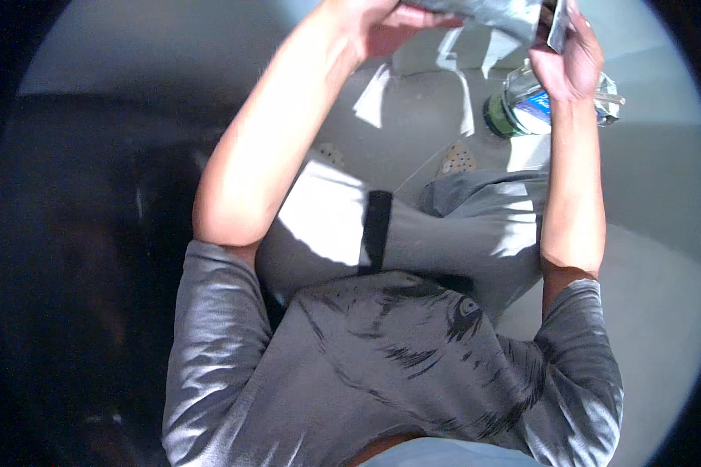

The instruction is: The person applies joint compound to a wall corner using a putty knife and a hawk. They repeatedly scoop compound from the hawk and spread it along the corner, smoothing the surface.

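At the top edge, a grey, silvery, flat-sided thing (502, 17) is held up between my two hands; its upper part is out of view and its kind cannot be made out. My left hand (378, 27) grips its left end from below, with the fingers partly cut off by the frame. At the other end, my right hand (572, 62) is closed on its edge, where a thin, shiny flap (558, 27) stands beside a dark gap. Both arms are stretched out in front of me.
Beyond my right wrist a clear plastic tub (518, 101) with a blue, white and green label lies tilted on the grey floor (405, 101). My bent legs (459, 241) in grey trousers are below my arms. Deep shadow covers the left side.
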### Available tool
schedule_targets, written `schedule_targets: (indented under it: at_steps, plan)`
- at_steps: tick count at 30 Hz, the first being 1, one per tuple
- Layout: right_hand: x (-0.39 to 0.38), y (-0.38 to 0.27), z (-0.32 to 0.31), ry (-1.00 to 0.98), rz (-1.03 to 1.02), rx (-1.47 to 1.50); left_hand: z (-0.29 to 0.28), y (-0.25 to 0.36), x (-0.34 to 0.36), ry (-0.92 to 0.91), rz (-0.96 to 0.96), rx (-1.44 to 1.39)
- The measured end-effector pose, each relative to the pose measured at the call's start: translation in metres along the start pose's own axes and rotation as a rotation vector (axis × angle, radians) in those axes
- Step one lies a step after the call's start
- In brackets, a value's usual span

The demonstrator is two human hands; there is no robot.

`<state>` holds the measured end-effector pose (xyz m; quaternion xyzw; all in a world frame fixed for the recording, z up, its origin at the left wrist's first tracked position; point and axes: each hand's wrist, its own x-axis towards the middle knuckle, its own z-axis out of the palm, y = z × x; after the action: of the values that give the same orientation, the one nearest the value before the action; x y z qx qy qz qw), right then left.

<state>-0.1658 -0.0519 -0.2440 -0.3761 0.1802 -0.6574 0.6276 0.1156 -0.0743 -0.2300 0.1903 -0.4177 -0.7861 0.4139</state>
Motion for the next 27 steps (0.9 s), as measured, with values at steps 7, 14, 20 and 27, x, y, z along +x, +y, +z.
schedule_targets:
  at_steps: [7,14,20,27]
  plan:
    - [0.016,0.069,0.069,0.159,0.125,-0.068,0.017,-0.034,-0.051,0.133,-0.101,-0.244]
    - [0.01,0.087,0.085,0.033,0.303,-0.154,0.014,-0.023,-0.049,0.158,-0.069,-0.318]
    - [-0.008,0.061,0.051,-0.006,0.417,-0.492,0.01,0.022,-0.043,0.487,0.102,-0.027]
    - [0.0,0.041,0.067,0.132,0.096,-0.285,-0.001,0.001,-0.037,0.521,0.447,0.028]
